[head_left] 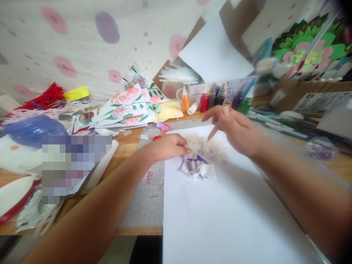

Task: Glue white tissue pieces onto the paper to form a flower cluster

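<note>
Gripping in the fingertips of the right hand (233, 126) a slim, tapered tan stick (212, 135), point down at a loose scattering of pale beige bits (220, 151); cannot tell if touching. Curling the left hand (172, 146) just left of the scattering, with thumb and fingers drawn close beside a small white paper piece (210, 171) with a purple patch and curled white scraps (195, 167); cannot tell if pinching anything.

Working near the far end of a long, smooth white sheet (214, 216), laid over a grey translucent cutting mat (143, 205) and reaching past the front edge of the brown wooden desk (126, 150). Most open room on the sheet's near stretch, between the forearms; to the left, just a strip of mat. Hemmed in beyond by small plastic bottles (204, 102) in orange, red, black and green, to the right by slim white-and-blue pens (286, 131), to the left by a bluish-purple plastic bag (35, 130).

Can see red handwritten marks (150, 178) on the mat, purple handwriting (230, 87) behind the bottles and a printed white label (316, 101) on a brown cardboard box (286, 93), all too blurred to read.
</note>
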A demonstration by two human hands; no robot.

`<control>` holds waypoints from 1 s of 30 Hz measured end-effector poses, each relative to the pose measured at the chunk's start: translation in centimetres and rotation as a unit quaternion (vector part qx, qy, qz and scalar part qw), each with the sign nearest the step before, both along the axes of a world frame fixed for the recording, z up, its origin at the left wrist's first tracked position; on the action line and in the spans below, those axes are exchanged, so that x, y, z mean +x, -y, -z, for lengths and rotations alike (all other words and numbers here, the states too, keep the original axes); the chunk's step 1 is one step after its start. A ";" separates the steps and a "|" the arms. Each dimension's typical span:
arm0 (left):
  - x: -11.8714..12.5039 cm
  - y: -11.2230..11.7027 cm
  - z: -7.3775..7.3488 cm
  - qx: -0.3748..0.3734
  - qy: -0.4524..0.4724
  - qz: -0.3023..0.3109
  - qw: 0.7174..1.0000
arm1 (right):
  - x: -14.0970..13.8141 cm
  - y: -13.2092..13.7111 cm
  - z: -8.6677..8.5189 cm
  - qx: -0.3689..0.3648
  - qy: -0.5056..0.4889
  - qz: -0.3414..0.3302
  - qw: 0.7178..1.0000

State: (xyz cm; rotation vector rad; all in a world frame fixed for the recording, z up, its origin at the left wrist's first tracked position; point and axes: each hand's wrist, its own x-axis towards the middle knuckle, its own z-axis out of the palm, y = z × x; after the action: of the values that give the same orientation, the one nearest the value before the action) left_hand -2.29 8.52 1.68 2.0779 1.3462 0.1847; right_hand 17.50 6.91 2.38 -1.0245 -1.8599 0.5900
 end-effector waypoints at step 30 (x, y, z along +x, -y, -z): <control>-0.2 -0.2 0.3 0.050 -0.126 0.048 0.990 | -1.6 0.1 0.9 -0.125 0.161 -0.171 0.964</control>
State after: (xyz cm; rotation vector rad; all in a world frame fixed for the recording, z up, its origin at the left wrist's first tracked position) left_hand -2.46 8.68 1.38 2.3069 1.4027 -0.0550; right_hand 15.95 6.79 1.49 -1.0107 -2.3213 0.9257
